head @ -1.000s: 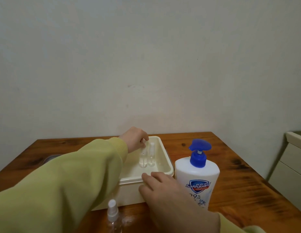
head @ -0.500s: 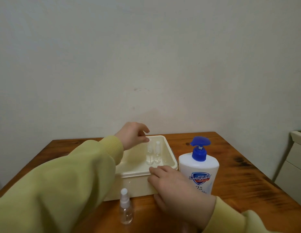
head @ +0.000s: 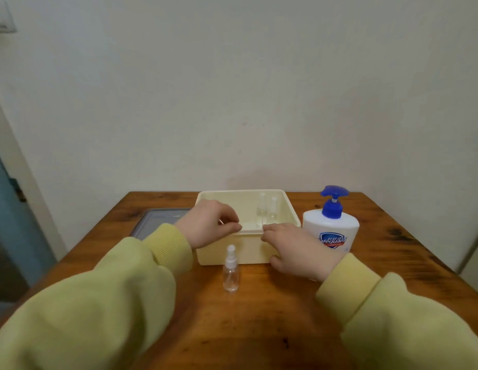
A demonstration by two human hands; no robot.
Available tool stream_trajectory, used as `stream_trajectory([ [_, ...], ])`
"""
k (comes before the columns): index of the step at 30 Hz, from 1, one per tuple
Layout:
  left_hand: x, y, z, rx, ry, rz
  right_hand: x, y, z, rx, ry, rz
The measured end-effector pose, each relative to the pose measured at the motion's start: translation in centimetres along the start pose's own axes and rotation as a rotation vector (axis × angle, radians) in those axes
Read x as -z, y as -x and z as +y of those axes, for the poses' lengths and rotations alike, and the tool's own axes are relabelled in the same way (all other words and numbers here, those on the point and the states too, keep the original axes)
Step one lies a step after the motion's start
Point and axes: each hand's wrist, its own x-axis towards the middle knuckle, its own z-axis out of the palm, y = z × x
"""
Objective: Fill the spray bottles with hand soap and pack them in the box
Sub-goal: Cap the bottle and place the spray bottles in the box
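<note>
A person in yellow-green sleeves is sitting at a wooden table [head: 392, 249], seen from their own head. A cream plastic box [head: 288, 209] is standing at the middle of the table, and everything here is placed relative to it. Two small clear spray bottles [head: 267, 212] are standing upright inside the box, toward its far right corner. A third spray bottle [head: 230, 268], looking empty, is standing upright on the table just in front of the box. A white hand soap pump bottle [head: 331, 231] with a blue pump is standing just right of the box. A grey lid [head: 158, 220] is lying to the left of the box.

The left hand [head: 206, 225] is resting on the near rim of the box, its grip loosely curled and holding nothing. The right hand [head: 296, 247] is lying against the near right front of the box, fingers flat, also holding nothing.

The packing step appears to be partly done. The next move probably calls for taking the third bottle, unscrewing its top, and filling it from the pump.
</note>
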Motion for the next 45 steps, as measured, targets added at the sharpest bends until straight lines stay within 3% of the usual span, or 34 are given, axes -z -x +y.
stream_trajectory([
  [7, -1.5, 2.1, 0.6, 0.075, 0.011, -0.124, 0.0, 0.1, -0.3, -0.025, 0.015, -0.007],
  [19, -1.8, 2.4, 0.5, 0.072, -0.018, -0.105, -0.1, 0.2, -0.2, -0.022, 0.005, -0.006],
  [37, 4.3, -4.8, -0.6, 0.051, 0.110, 0.357, -1.7, -0.8, 0.6, -0.036, -0.078, 0.186],
  [45, 0.4, -10.4, -2.3, 0.057, -0.020, 0.155, -1.7, -1.1, 1.0, -0.014, -0.079, 0.147],
])
